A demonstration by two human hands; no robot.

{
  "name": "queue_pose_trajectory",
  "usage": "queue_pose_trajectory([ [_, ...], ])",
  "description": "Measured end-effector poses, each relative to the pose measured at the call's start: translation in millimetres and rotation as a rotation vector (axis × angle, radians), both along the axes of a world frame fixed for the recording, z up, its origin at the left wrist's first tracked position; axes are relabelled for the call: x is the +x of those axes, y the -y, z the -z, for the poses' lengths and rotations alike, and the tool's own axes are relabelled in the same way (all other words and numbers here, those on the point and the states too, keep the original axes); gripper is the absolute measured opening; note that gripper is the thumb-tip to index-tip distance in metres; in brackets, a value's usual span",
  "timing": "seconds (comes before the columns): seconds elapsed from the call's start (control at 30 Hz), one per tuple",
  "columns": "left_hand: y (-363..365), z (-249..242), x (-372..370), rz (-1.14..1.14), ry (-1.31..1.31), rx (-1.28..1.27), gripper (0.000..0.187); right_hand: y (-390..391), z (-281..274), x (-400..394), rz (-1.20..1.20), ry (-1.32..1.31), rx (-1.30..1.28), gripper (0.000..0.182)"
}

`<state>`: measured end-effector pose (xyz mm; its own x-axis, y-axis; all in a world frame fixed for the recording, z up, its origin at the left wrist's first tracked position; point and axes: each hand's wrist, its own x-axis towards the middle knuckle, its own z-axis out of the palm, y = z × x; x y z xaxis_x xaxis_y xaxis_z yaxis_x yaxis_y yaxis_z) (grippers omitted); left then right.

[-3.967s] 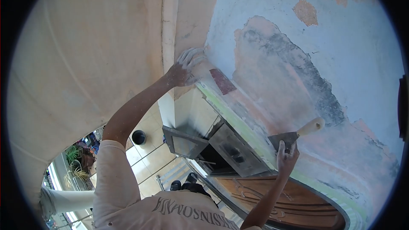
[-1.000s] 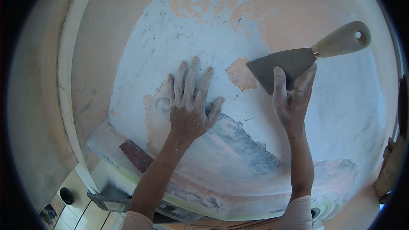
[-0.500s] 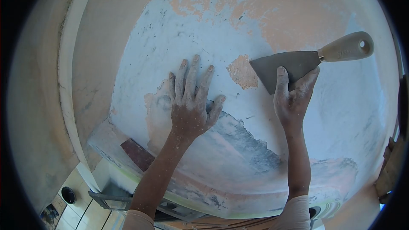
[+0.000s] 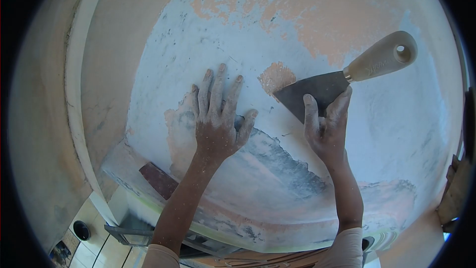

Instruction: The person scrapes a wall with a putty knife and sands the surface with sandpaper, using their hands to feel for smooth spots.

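Note:
My right hand (image 4: 327,124) grips a wide putty knife (image 4: 317,92) by its metal blade, thumb on top, with the pale handle pointing up and right. The blade's left edge lies over the lower right of a small peach-coloured bare patch (image 4: 276,77) in the white coating. My left hand (image 4: 215,119), dusted white, rests with fingers spread on the wall (image 4: 188,44). Around its heel and thumb runs the ragged edge of a larger stripped area (image 4: 282,164), grey and pinkish.
A dark red flat piece (image 4: 158,180) lies on the ledge at lower left, beside my left forearm. A black round container (image 4: 81,230) stands on the tiled floor. A pale vertical strip (image 4: 79,69) runs along the left. Dark framework (image 4: 134,233) sits below the ledge.
My right hand has moved left and slightly down with the putty knife, whose handle now tilts more steeply. The blade covers part of the peach patch. My left hand stays nearly in place.

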<state>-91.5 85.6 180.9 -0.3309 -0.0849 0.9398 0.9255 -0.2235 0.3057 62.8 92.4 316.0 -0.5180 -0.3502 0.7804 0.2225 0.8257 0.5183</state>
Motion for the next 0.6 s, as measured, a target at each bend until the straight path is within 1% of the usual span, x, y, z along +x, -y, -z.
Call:
queue_pose_trajectory([
  [0.07, 0.0, -1.3, 0.3, -0.001, -0.003, 0.008, 0.055, -1.3, -3.7, 3.9, 0.027, 0.037, -0.193, 0.048],
  [0.1, 0.5, -0.2, 0.4, 0.000, -0.002, 0.007, 0.055, -10.8, -9.9, 1.3, -0.096, -0.107, -0.202, 0.049],
  [0.17, 0.3, 0.9, 0.1, 0.001, 0.004, -0.005, 0.056, -9.7, -2.1, -0.8, -0.142, -0.016, -0.175, 0.049],
  [0.2, -0.2, 0.3, 0.2, 0.001, 0.004, -0.007, 0.056, -4.2, 8.6, 2.9, 0.011, 0.035, -0.133, 0.048],
  [0.3, -0.2, 0.2, 0.3, -0.010, -0.001, -0.002, 0.056, -6.3, 0.0, -1.1, -0.092, -0.015, -0.117, 0.048],
  [0.37, -0.2, -0.2, -0.5, -0.005, 0.000, -0.002, 0.056, -2.7, -1.7, -0.4, -0.138, -0.158, -0.368, 0.050],
  [0.4, -0.3, 0.1, 0.2, 0.000, 0.003, -0.002, 0.056, -2.8, 4.8, 2.7, -0.030, -0.053, -0.225, 0.050],
  [0.47, -0.8, 0.3, 0.8, 0.001, 0.003, 0.002, 0.056, -0.8, 5.5, 5.5, 0.053, 0.102, -0.034, 0.050],
  [0.57, -1.6, -0.1, -1.3, -0.006, -0.007, 0.005, 0.056, -1.2, -6.0, 1.9, -0.113, -0.085, -0.376, 0.051],
  [0.6, -1.7, 0.5, -0.2, -0.006, -0.002, 0.006, 0.057, -5.1, -3.6, 3.0, -0.077, -0.009, -0.156, 0.049],
])
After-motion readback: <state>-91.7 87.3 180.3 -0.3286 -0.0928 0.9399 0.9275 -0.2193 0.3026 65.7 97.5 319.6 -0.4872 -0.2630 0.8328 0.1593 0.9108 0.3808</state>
